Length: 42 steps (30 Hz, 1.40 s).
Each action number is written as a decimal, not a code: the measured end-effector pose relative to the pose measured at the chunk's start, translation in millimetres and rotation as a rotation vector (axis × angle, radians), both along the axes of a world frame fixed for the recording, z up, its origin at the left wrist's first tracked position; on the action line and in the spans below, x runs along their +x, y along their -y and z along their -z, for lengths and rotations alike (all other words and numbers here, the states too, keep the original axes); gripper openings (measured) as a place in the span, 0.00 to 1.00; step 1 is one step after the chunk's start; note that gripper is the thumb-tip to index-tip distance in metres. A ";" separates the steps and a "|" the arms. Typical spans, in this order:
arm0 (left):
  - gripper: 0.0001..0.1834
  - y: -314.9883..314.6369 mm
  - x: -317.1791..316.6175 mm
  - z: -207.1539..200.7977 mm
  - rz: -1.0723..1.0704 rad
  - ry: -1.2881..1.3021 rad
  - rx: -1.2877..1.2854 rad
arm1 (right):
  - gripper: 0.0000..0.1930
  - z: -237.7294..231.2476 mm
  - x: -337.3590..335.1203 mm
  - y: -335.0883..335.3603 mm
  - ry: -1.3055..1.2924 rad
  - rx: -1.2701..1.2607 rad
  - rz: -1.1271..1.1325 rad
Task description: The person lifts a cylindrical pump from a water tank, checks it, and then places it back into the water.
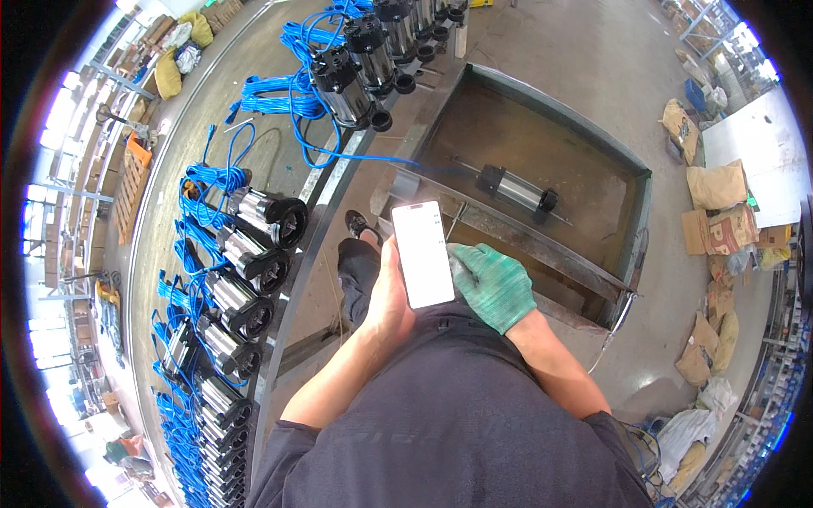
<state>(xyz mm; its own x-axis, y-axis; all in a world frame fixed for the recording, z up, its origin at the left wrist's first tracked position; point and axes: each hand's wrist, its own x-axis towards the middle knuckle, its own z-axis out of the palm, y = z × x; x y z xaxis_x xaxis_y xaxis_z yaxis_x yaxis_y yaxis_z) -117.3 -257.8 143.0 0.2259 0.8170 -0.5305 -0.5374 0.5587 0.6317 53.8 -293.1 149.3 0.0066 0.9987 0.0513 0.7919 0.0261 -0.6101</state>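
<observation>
A smartphone (426, 254) with a bright, mostly white screen is held upright in front of my body. My left hand (389, 292) is bare and closed around its left edge and lower part. On the other side, my right hand (494, 286) wears a green knitted glove. Its fingers are curled against the phone's right edge, and their tips are partly hidden. Beyond the phone, a metal tank (550, 95) holds murky brownish water. A silver cylindrical pump (518, 191) with black ends lies in it, and a blue cable runs from the tank toward the bench.
A long bench (279, 157) on my left carries several steel pumps (240, 298) lying in a row with coiled blue cables (182, 406). More pumps (339, 89) stand upright at its far end. Sacks and cardboard boxes (716, 186) lie on the floor at right.
</observation>
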 end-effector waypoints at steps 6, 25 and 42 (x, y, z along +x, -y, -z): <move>0.28 -1.9 -2.5 0.5 0.065 0.175 -0.032 | 0.14 -4.1 11.4 5.8 -0.129 -0.062 0.029; 0.61 34.1 -16.0 -24.8 0.364 0.298 0.217 | 0.11 0.9 69.8 48.1 -0.404 0.047 0.227; 0.63 39.3 -24.5 -14.1 0.405 0.160 0.279 | 0.12 13.0 94.6 76.0 -0.425 0.077 0.323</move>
